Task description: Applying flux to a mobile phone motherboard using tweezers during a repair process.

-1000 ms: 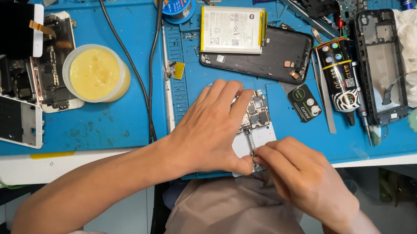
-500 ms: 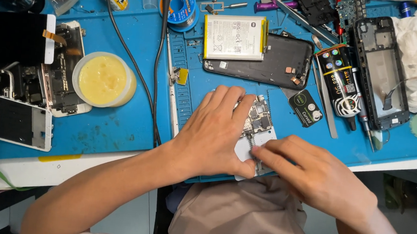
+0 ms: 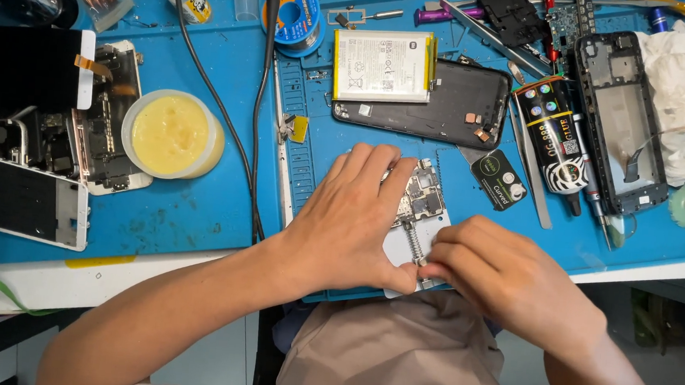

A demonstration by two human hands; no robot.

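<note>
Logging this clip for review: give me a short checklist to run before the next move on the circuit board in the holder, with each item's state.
1. Left hand steadies the circuit board: ok.
2. Board seated in the metal holder: cannot tell, hands cover it.
3. Right hand fingertips at the holder's spring: ok.
4. Black cable apart from the board: ok.
5. Yellow paste tub apart from both hands: ok.

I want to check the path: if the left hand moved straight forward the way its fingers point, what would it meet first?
Probably the black phone back cover, which lies just beyond the left hand, past a bare strip of blue mat. Height is unclear.
</note>
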